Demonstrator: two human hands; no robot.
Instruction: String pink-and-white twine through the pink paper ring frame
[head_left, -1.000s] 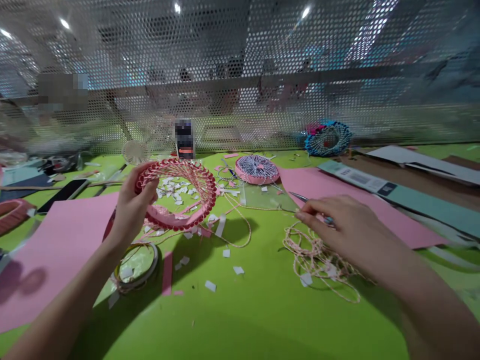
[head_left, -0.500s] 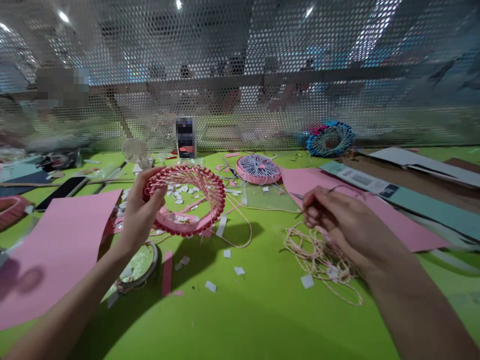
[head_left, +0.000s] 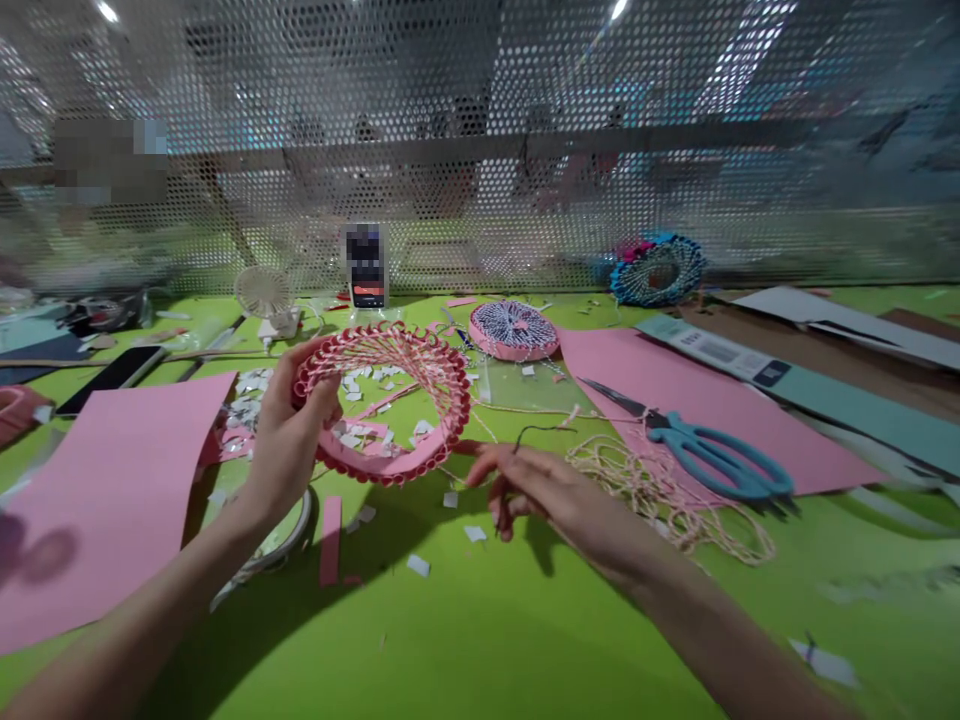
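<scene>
My left hand point(head_left: 289, 430) grips the lower left of a pink paper ring point(head_left: 390, 400) strung with pale twine across its middle. My right hand point(head_left: 532, 490) is just right of the ring and apart from it, its fingertips pinching a thin dark thread point(head_left: 540, 430). Teal-handled scissors point(head_left: 712, 455) lie on a pink card sheet point(head_left: 712, 400) to the right of that hand. A tangle of pink-and-white twine point(head_left: 660, 495) sits below the scissors and partly under their handles. A tape roll point(head_left: 289, 540) is mostly hidden beneath my left wrist.
Paper scraps point(head_left: 472, 533) are scattered over the green table point(head_left: 480, 640). A pink-and-navy woven disc point(head_left: 514, 330) rests on clear plastic point(head_left: 517, 385). A blue woven ring point(head_left: 656, 272), small fan point(head_left: 262, 292) and phone point(head_left: 112, 380) stand further off, before a perforated metal screen point(head_left: 480, 200).
The scissors have left my right hand and now lie on the pink sheet. My right hand has moved left toward the ring. The ring has shifted slightly right and turned in my left hand.
</scene>
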